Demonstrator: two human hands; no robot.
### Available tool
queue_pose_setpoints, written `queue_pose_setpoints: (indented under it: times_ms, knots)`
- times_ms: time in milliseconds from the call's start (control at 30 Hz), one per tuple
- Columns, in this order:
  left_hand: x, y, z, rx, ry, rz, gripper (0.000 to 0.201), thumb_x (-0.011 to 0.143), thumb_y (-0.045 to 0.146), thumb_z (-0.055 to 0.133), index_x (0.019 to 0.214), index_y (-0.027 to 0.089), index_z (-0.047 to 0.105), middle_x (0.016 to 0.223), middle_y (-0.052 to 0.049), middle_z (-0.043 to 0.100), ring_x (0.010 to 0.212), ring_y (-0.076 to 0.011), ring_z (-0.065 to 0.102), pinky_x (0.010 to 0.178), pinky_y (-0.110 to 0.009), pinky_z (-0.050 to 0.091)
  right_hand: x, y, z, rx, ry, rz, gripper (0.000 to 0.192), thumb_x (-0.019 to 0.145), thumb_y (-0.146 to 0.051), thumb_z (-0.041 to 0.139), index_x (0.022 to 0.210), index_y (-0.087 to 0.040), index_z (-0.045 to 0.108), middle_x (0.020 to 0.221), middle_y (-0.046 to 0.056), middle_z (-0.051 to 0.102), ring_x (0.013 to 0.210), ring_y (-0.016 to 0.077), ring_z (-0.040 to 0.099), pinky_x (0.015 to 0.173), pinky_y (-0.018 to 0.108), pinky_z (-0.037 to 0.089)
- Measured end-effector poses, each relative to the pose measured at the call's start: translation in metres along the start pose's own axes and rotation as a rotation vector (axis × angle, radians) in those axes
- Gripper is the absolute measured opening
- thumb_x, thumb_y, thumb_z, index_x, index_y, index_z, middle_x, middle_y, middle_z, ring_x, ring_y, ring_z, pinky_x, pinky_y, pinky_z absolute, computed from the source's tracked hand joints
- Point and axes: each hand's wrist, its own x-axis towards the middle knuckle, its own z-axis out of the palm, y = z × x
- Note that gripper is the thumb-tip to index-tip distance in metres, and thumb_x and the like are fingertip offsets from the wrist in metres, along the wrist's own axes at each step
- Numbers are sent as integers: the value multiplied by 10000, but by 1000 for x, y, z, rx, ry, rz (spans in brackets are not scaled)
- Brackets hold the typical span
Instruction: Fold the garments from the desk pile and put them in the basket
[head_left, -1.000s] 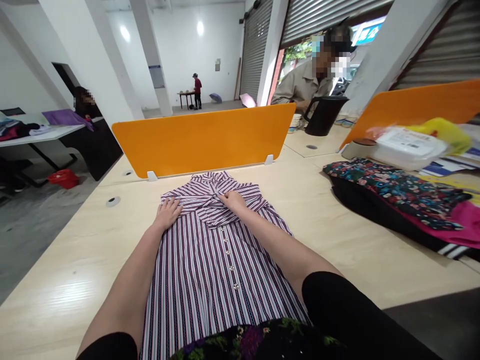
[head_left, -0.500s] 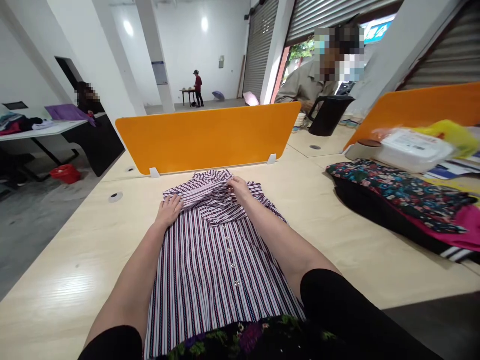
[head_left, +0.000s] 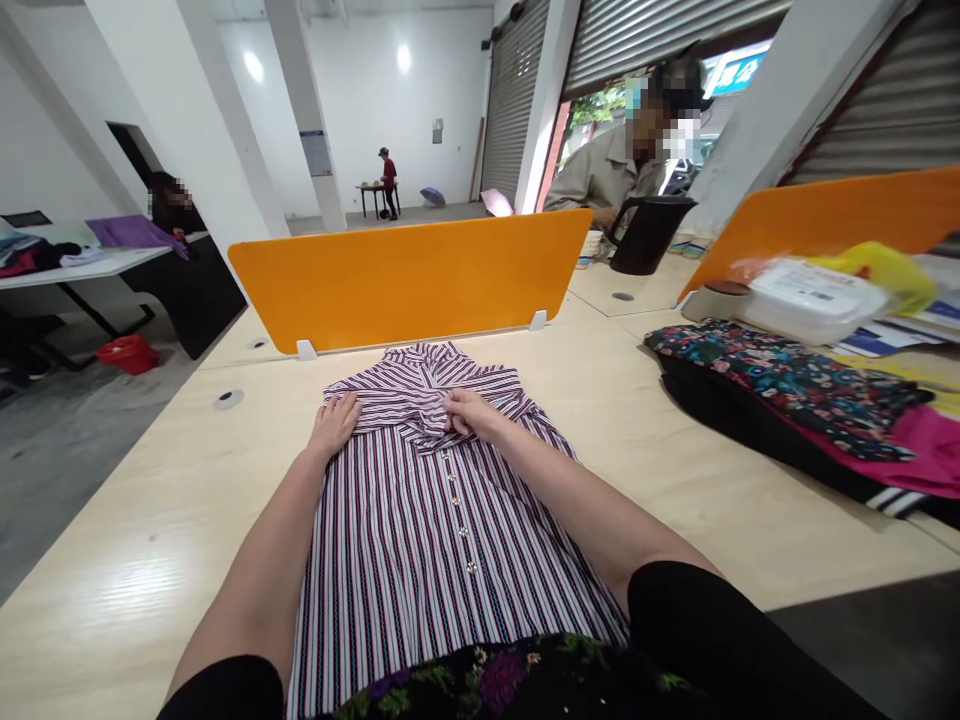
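Observation:
A purple-and-white striped button shirt (head_left: 420,530) lies flat on the pale wooden table (head_left: 150,540), collar toward the orange divider (head_left: 405,280). My left hand (head_left: 335,423) rests palm down with fingers spread on the shirt's left shoulder. Over at the collar, just above the top button, my right hand (head_left: 466,412) presses on the bunched fabric with curled fingers. Both forearms stretch over the shirt's body.
A stack of folded clothes, floral on top (head_left: 787,385), lies at the right, with a plastic box (head_left: 814,298) and yellow bag behind it. A black kettle (head_left: 649,232) stands beyond the divider near a seated person (head_left: 615,170). Other people are at the far left and far back.
My right hand has come back from the raised far collar edge toward me and now presses the collar down near the top button. My left hand has stayed on the shoulder.

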Motion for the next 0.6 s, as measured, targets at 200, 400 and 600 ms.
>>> queue_pose_setpoints:
  times_ms: [200, 400, 600]
  knots:
    - [5, -9, -5, 9, -23, 79, 687, 875, 508, 370, 1465, 167, 279, 1543, -85, 269, 1426, -300, 182, 1142, -500, 194, -8, 5, -19, -246, 119, 65, 160, 818, -164, 466, 676, -218, 416, 439, -67, 557, 279, 79, 379, 355, 181, 266]
    - [11, -18, -30, 36, -27, 171, 709, 782, 442, 531, 1404, 137, 380, 1464, -110, 411, 1347, -261, 363, 1110, -392, 314, 4, -3, -28, -580, 331, 11, 123, 799, -126, 513, 780, -176, 624, 809, 58, 701, 771, 189, 640, 696, 259, 426]
    - [11, 14, -27, 63, 63, 193, 503, 942, 362, 228, 1372, 208, 440, 1489, -49, 380, 1401, -212, 255, 1159, -421, 205, 25, -7, -4, -752, 276, -75, 186, 771, -207, 631, 942, -241, 694, 963, 37, 698, 921, 208, 614, 780, 259, 418]
